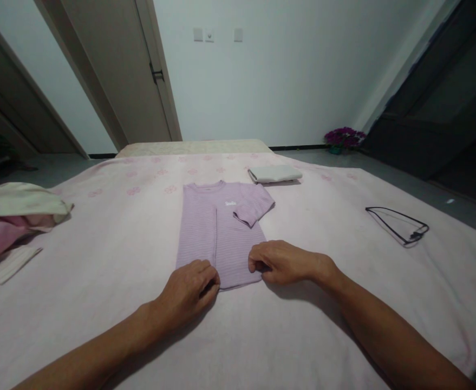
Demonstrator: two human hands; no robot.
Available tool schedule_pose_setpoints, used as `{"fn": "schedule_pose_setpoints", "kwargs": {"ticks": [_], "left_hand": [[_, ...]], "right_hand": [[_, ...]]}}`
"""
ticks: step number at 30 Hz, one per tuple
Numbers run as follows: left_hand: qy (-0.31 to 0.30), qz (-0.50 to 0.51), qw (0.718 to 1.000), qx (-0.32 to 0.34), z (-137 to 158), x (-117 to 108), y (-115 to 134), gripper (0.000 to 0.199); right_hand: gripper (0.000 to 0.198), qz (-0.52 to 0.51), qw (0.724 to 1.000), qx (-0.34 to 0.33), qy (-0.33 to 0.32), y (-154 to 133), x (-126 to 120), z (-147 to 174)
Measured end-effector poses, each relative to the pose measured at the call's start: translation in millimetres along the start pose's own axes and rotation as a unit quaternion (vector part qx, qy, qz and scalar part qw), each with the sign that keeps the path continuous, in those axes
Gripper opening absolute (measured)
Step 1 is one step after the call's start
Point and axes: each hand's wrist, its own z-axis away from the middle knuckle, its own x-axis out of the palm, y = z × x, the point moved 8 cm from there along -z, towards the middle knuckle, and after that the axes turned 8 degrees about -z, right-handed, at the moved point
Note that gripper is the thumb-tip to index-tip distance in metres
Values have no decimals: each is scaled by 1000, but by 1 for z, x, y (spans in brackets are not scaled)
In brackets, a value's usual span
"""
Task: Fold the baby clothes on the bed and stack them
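A light purple striped shirt (235, 254) lies flat on the bed, collar away from me. Its left side is folded inward in a long strip. The right sleeve bends across the chest beside a small white print. At the lower left of the hem, my left hand (193, 287) is closed on the cloth, fingers curled down. My right hand (276, 261) is closed at the lower right edge, fingertips and thumb on the fabric. Both hands partly hide the bottom corners.
A folded white cloth (276, 173) lies beyond the shirt. On the right is a thin black looped object (400, 225). Piled clothes (14, 216) sit at the left. Pink flowered bedding (111, 233) covers the bed, and purple flowers (345, 137) stand by the wall.
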Motion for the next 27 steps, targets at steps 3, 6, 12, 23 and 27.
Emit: {"fn": "schedule_pose_setpoints", "kwargs": {"ticks": [3,6,12,23,27], "left_hand": [[-4,-2,1000,1,-1,2,0,13],[-4,-7,1000,4,0,1,1,14],[12,-43,999,19,1,-2,8,14],[-22,-25,998,45,-54,23,37,12],[-10,20,1000,22,-58,28,27,15]], "right_hand": [[32,-10,1000,3,-2,3,0,1],[33,-30,1000,6,3,6,-2,1],[34,-88,995,23,29,16,-11,-1],[24,-75,994,60,44,23,-15,-3],[15,-1,995,51,84,7,-19,12]]}}
